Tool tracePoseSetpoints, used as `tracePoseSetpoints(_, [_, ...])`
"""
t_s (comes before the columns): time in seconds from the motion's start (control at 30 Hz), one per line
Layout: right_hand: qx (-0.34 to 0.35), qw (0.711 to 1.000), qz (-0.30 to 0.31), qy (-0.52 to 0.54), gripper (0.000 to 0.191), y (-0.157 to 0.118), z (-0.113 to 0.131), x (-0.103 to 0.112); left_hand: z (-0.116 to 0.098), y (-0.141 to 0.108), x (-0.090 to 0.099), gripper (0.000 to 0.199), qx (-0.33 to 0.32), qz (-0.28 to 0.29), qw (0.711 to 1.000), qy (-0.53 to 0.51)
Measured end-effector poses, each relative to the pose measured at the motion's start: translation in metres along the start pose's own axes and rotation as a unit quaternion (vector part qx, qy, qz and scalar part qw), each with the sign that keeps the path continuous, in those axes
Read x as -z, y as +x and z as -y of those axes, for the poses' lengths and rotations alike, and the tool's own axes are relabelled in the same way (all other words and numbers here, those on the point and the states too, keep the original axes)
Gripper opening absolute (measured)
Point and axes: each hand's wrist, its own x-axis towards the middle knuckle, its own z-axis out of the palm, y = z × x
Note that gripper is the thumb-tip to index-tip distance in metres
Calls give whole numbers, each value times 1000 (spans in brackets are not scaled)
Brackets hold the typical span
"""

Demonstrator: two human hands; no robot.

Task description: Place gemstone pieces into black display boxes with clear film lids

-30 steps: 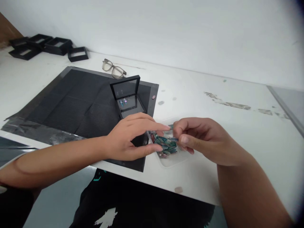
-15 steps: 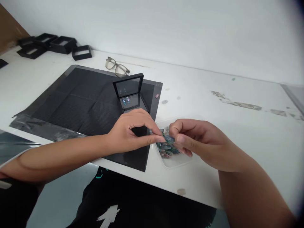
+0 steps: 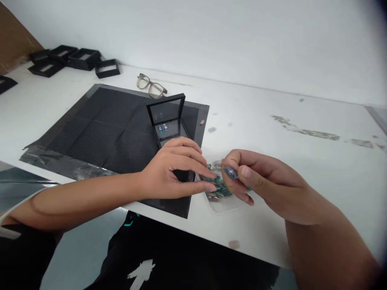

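My right hand point(image 3: 266, 181) pinches a dark blue, glossy press-on nail point(image 3: 231, 172) between thumb and fingers, above a clear plastic tub point(image 3: 219, 209). Inside the tub lie many loose teal and greenish press-on nails point(image 3: 222, 189), partly hidden by both hands. At the tub's left side, my left hand point(image 3: 178, 169) is open, thumb and fingers apart, its fingertips over the loose nails. Just behind it stands a black case point(image 3: 165, 96) with its clear lid raised. Two small blue and purple nails point(image 3: 162, 128) lie in the case, whose near part my left hand covers.
Under the case spreads a black mat point(image 3: 90, 125), taped at its edges. Eyeglasses point(image 3: 152, 86) rest behind it. Several black box frames point(image 3: 107, 68) sit at the back left. A small pink piece point(image 3: 202, 122) lies on the mat's right edge. A white wall borders the table.
My left fingers have let go of the nail and spread apart. My right hand has drawn slightly right with the nail, now turned to show its face. The view has shifted a little.
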Motion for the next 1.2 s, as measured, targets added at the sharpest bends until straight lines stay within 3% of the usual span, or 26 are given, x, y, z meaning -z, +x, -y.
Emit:
tracePoseSetpoints(0.1, [-14, 1000, 16, -13, 29, -1, -1, 1, -4, 2, 1, 33, 32, -22, 998, -52])
tracePoseSetpoints(0.27, [-61, 995, 13, -80, 31, 0, -2, -3, -6, 3, 0, 17, 16, 3, 994, -111])
tracePoseSetpoints(0.37, [-33, 985, -54, -161, 25, 0, 2, -10, -3, 2, 0, 18, -5, -8, 994, -111])
tracePoseSetpoints(0.47, [36, 962, -137, -234, 21, -3, 7, -15, 1, 1, 1, 20, -19, -82, 991, -101])
tracePoseSetpoints(0.57, [37, 950, -53, -306, 30, -8, 10, -15, 2, 0, 5, 20, -21, -152, 984, -96])
tracePoseSetpoints(0.67, [5, 925, 22, -380, 26, -10, 7, -15, 2, 0, 9, 18, -33, -167, 980, -104])
tracePoseSetpoints(0.87, [91, 893, -62, -436, 9, -9, -7, 2, 0, 2, 9, 16, -33, -175, 980, -84])
tracePoseSetpoints(0.93, [101, 853, -135, -495, 11, -11, -13, 17, 0, 3, 8, 18, -44, -184, 979, -73])
tracePoseSetpoints(1.03, [53, 709, -309, -632, 19, -15, -19, 39, 0, 4, 6, 20, -61, -180, 981, -46])
tracePoseSetpoints(1.1, [21, 651, -374, -660, 16, -15, -18, 43, 0, 6, 7, 21, -82, -172, 981, -33])
tracePoseSetpoints(1.13, [13, 645, -389, -658, 14, -14, -16, 41, 0, 7, 7, 22, -92, -169, 981, -31])
tracePoseSetpoints(1.2, [33, 675, -405, -615, 11, -8, -10, 28, 1, 8, 8, 24, -108, -161, 981, -27])
